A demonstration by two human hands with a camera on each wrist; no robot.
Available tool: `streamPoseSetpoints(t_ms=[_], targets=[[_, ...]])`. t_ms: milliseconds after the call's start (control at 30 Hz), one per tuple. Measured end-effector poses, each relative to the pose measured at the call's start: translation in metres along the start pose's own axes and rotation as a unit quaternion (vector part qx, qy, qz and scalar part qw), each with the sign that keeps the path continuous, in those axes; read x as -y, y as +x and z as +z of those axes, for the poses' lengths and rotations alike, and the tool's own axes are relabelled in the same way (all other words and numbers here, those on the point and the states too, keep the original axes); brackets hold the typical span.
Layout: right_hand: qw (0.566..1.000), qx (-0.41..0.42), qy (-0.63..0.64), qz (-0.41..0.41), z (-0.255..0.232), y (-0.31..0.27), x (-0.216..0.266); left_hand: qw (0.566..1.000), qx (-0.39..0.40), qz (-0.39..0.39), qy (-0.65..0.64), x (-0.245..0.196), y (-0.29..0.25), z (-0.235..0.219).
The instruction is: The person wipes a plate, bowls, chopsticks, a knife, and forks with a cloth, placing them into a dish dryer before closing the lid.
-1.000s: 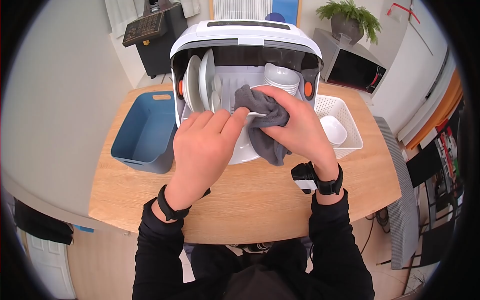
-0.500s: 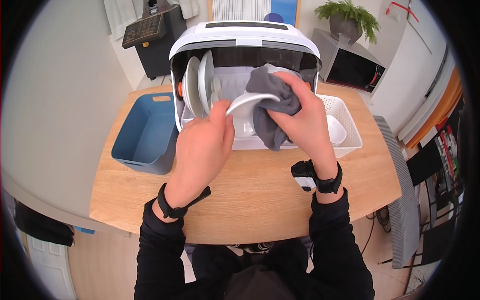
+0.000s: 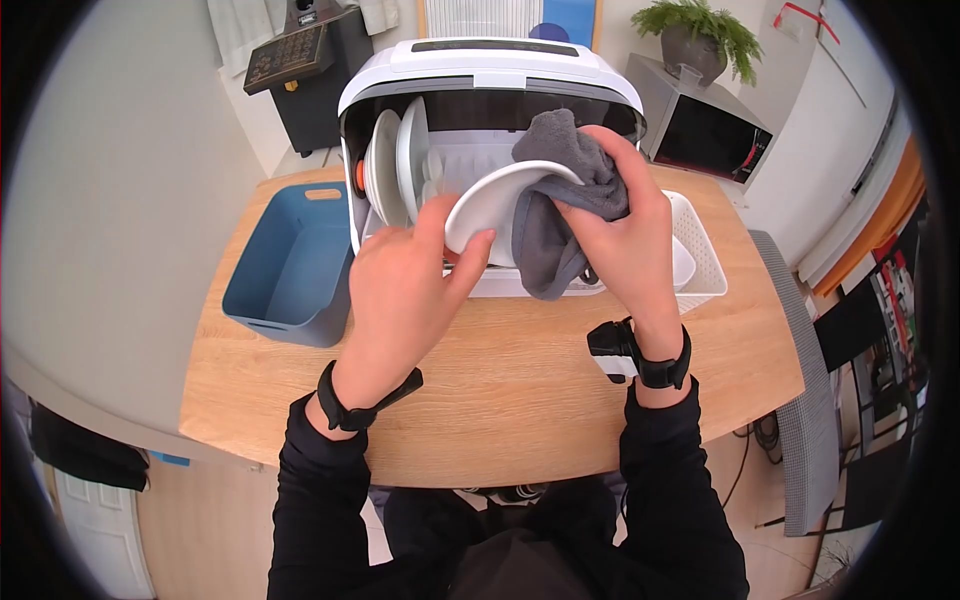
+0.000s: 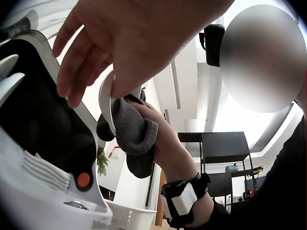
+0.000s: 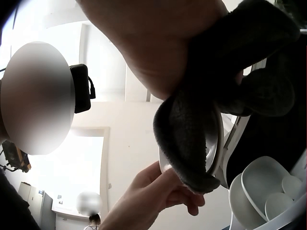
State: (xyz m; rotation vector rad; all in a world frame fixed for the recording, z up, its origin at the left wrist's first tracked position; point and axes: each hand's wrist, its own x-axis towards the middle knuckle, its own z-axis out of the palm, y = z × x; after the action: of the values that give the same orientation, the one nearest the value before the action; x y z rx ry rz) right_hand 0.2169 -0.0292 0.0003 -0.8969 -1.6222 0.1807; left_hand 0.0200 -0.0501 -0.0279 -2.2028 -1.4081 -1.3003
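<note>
A white plate (image 3: 492, 208) is held up on edge in front of the open white dish dryer (image 3: 490, 80). My left hand (image 3: 405, 285) grips the plate's lower left rim (image 4: 106, 98) between thumb and fingers. My right hand (image 3: 620, 225) clutches a grey cloth (image 3: 560, 190) and presses it round the plate's right edge; the cloth (image 5: 192, 134) wraps over the rim (image 5: 217, 143) in the right wrist view. Inside the dryer, white plates (image 3: 392, 160) stand upright on the left.
A blue bin (image 3: 290, 265) sits left of the dryer on the wooden table (image 3: 500, 400). A white perforated basket (image 3: 700, 260) holding a white bowl (image 3: 682, 262) stands to the right. Behind are a microwave (image 3: 705, 130) and a potted plant (image 3: 700, 35).
The plate has been lifted and tipped from lying flat to standing on edge, its face now toward me. The right hand and cloth moved up and right round the rim.
</note>
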Motion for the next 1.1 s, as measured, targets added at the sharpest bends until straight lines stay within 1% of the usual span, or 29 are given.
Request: streamPoseSetpoints(t_ms=[100, 133, 167, 233, 300, 333, 433, 533, 633, 667, 733, 767, 833, 867, 967, 1000, 1033, 1100], targets=[[0.997, 0.034, -0.073, -0.006, -0.004, 0.000, -0.002, 0.993, 0.082, -0.071, -0.044, -0.003, -0.004, 0.003], [0.991, 0.050, -0.114, -0.041, -0.004, 0.000, -0.003, 0.988, 0.111, -0.093, -0.061, -0.005, -0.004, 0.003], [0.983, 0.067, -0.154, -0.076, -0.004, -0.001, -0.006, 0.995, 0.095, -0.034, 0.005, -0.004, -0.005, 0.005], [0.962, 0.088, -0.215, -0.146, 0.000, -0.003, -0.009, 0.985, 0.060, 0.084, 0.136, 0.002, -0.008, 0.012], [0.936, 0.097, -0.259, -0.217, 0.010, -0.007, -0.007, 0.978, 0.054, 0.119, 0.161, 0.007, -0.011, 0.018], [0.932, 0.115, -0.268, -0.215, 0.012, -0.009, -0.008, 0.974, 0.051, 0.136, 0.173, 0.008, -0.012, 0.020], [0.944, 0.146, -0.234, -0.183, 0.013, -0.009, -0.005, 0.968, 0.052, 0.174, 0.171, 0.018, -0.008, 0.019], [0.959, 0.133, -0.218, -0.126, 0.010, -0.006, -0.007, 0.989, 0.029, 0.121, 0.081, 0.013, 0.003, 0.004], [0.987, 0.049, -0.117, -0.099, 0.008, -0.002, -0.015, 0.996, 0.030, 0.048, 0.073, 0.008, 0.003, -0.002], [0.990, 0.063, -0.108, -0.066, 0.006, -0.002, -0.013, 0.997, 0.053, 0.022, 0.047, 0.010, 0.002, 0.000], [0.986, 0.061, -0.132, -0.087, 0.007, -0.002, -0.014, 0.995, 0.098, -0.030, -0.003, 0.011, -0.002, 0.007], [0.983, 0.059, -0.144, -0.096, 0.007, -0.003, -0.015, 0.996, 0.083, 0.003, 0.041, 0.010, -0.003, 0.008], [0.965, 0.098, -0.204, -0.132, 0.008, -0.006, -0.010, 0.988, 0.054, 0.070, 0.126, 0.007, -0.006, 0.012], [0.954, 0.118, -0.233, -0.149, 0.009, -0.007, -0.008, 0.983, 0.060, 0.087, 0.147, 0.008, -0.009, 0.015], [0.930, 0.126, -0.255, -0.232, 0.019, -0.011, -0.008, 0.969, 0.074, 0.133, 0.195, 0.014, -0.014, 0.018], [0.936, 0.121, -0.234, -0.231, 0.019, -0.011, -0.009, 0.966, 0.077, 0.144, 0.201, 0.015, -0.012, 0.015], [0.944, 0.120, -0.223, -0.210, 0.018, -0.010, -0.009, 0.963, 0.081, 0.155, 0.207, 0.015, -0.010, 0.011], [0.958, 0.117, -0.201, -0.168, 0.012, -0.007, -0.005, 0.972, 0.003, 0.180, 0.151, 0.014, 0.001, 0.002]])
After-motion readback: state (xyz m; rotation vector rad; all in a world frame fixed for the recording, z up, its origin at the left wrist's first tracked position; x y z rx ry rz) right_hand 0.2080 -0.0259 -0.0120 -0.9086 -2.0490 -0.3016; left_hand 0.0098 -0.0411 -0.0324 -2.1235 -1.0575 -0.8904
